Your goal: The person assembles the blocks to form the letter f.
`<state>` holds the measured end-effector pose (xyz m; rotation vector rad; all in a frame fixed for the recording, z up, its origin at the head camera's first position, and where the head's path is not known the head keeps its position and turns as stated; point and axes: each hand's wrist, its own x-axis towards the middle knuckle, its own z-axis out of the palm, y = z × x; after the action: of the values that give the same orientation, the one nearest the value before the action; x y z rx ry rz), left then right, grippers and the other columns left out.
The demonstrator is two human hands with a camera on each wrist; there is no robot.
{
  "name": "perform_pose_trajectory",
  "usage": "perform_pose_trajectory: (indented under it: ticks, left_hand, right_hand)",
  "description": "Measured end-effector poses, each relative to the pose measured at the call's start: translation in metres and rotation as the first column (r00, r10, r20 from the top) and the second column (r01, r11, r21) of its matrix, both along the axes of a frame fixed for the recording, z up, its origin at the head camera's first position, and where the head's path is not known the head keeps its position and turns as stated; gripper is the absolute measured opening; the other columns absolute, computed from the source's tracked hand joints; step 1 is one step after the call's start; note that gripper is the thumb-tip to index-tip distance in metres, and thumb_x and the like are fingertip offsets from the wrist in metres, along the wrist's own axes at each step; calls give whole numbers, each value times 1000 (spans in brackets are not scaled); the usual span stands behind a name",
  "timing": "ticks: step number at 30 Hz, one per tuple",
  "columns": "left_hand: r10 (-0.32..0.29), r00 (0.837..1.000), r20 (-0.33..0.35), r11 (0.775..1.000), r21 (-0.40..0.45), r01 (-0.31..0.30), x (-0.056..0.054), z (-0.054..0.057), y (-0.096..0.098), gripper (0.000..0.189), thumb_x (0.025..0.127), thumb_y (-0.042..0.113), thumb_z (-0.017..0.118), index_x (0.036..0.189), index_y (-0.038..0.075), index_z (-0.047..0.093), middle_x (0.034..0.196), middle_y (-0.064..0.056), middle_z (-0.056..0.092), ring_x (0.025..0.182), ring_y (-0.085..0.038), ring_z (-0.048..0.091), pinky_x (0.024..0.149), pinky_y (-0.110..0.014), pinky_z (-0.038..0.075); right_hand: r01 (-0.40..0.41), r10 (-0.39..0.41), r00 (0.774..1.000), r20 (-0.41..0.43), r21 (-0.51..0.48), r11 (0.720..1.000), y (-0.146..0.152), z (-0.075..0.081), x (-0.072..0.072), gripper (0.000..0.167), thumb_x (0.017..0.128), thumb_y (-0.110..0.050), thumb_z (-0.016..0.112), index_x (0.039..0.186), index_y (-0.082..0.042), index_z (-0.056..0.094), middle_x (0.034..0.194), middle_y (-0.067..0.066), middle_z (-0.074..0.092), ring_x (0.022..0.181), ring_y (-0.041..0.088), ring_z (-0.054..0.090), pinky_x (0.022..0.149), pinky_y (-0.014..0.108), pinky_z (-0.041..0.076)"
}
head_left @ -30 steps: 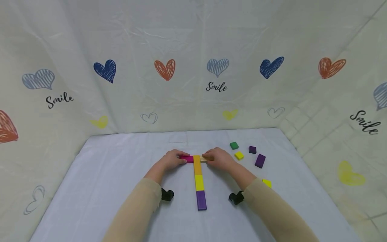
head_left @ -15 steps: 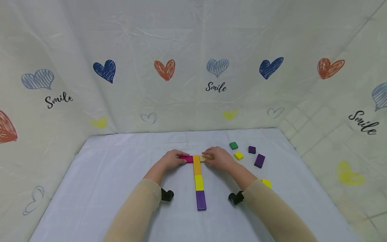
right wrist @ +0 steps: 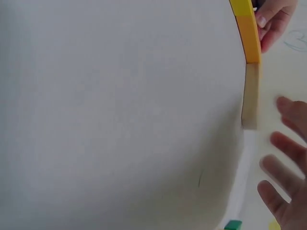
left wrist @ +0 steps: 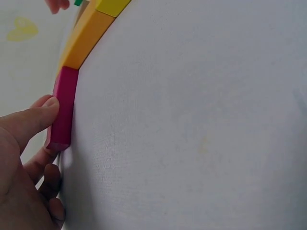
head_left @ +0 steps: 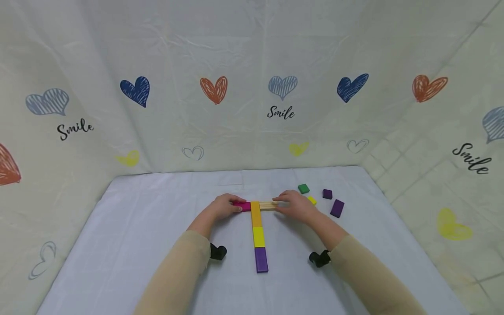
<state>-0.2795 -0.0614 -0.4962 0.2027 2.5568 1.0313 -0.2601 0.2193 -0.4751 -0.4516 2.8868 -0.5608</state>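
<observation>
My left hand [head_left: 223,207] pinches a magenta block [left wrist: 66,108] between thumb and fingers; the block lies on the cloth. Its right end meets the far end of an orange block [head_left: 256,215]. On the orange block's other side lies a plain wooden block [right wrist: 250,96], level with the magenta one. My right hand [head_left: 298,206] is just off the plain block's outer end, fingers spread and holding nothing in the right wrist view. Toward me, a yellow block [head_left: 258,237] and a purple block [head_left: 261,260] extend the line, making a T shape.
Loose blocks lie at the back right: a green one [head_left: 303,188], a small purple one [head_left: 327,194], a larger purple one [head_left: 337,208] and a yellow one [head_left: 312,200] partly behind my right hand. A white cloth [head_left: 149,245] covers the table, with a printed curtain [head_left: 236,131] behind.
My right hand has let go of the plain wooden block and moved right, its fingers spreading. The left hand stays on the magenta block. The right sleeve now hides a yellow block.
</observation>
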Motion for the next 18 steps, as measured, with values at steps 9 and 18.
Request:
perform_pose_trajectory:
  ticks: [9, 18]
  left_hand:
    - [5, 1000, 1, 1000, -6, -5, -2, 0, 1, 28, 94, 24, 68, 122, 29, 72, 133, -8, 58, 122, -30, 48, 108, -53, 37]
    - [-6, 1000, -14, 1000, -18, 6, -2, -2, 2, 29, 93, 25, 69, 122, 31, 71, 133, -8, 58, 122, -30, 48, 107, -53, 38]
  right_hand:
    - [25, -25, 999, 29, -20, 999, 36, 13, 16, 37, 92, -35, 70, 127, -21, 70, 126, 7, 62, 120, 30, 53, 99, 52, 46]
    - [65, -62, 997, 50, -66, 996, 86, 16, 44, 40, 92, -38, 70, 127, -19, 69, 126, 10, 62, 117, 33, 54, 97, 55, 47]
